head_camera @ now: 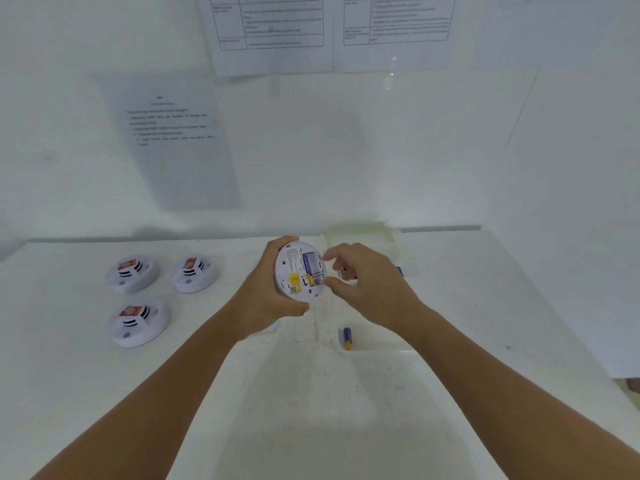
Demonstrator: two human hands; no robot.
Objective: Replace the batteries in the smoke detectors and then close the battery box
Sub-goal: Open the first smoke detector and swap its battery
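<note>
Smoke detector smooth white plastic; table glossy white, scuffed.

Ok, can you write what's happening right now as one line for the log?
left hand: holds smoke detector back up | right hand: fingertips at its battery bay | loose battery: on table | three detectors: left, waiting

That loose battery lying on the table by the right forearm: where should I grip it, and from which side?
Pinch the battery across its middle, straight from above. It lies flat on the table, long axis running roughly away from the camera, nothing touching it. The right hand is nearest and holds nothing; the left hand grips the smoke detector.
</note>
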